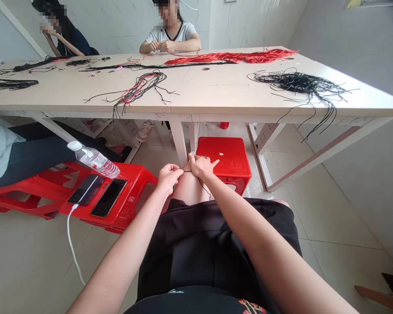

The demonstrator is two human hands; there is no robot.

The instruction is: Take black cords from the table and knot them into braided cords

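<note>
Above my bare knee, my left hand pinches a thin black cord between thumb and fingertips. From there the cord runs a short way across the knee to my right hand. My right hand is closed on the cord by the knee, its fingers curled and partly hidden, with one finger sticking out to the right. A loose end of the cord hangs below the right hand along my thigh.
A long table stands ahead, with black cords, a red-and-black bundle and red cords. On a red stool to my left are a bottle and two phone-like devices. Another red stool stands beyond my knee. Other people sit nearby.
</note>
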